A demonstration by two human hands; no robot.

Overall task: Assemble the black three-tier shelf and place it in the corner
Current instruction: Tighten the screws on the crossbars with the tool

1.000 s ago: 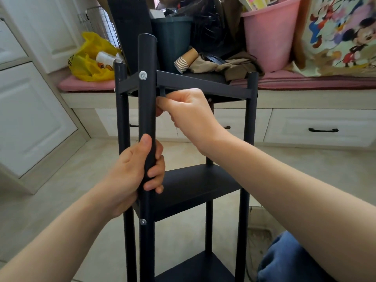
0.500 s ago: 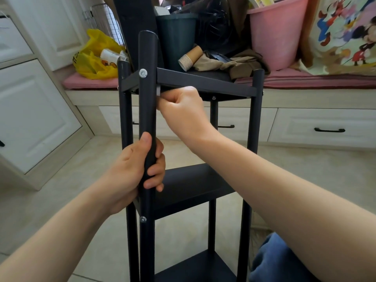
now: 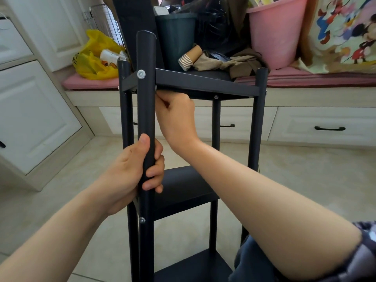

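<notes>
The black three-tier shelf [image 3: 203, 82] stands upright on the tiled floor right in front of me. My left hand [image 3: 130, 174] grips its front post [image 3: 145, 110] between the top and middle tier [image 3: 183, 186]. My right hand [image 3: 177, 117] is tucked under the top tier just right of that post, fingers curled in a pinch on a small metal part that the post mostly hides. A silver screw head [image 3: 141, 74] shows on the post at the top tier, another [image 3: 142, 220] at the middle tier. The bottom tier [image 3: 195, 267] is near my knee.
Behind the shelf runs a window bench with a pink cushion [image 3: 91, 82], a yellow bag [image 3: 95, 58], a dark green bin [image 3: 175, 37], stacked paper cups [image 3: 190, 58] and a pink bucket [image 3: 274, 31]. White cabinets [image 3: 30, 119] line the left; drawers [image 3: 325, 127] sit under the bench.
My right hand has stayed under the top tier and shifted slightly against the post, wrist turning. My left hand keeps the same grip on the post. The view has drifted a little.
</notes>
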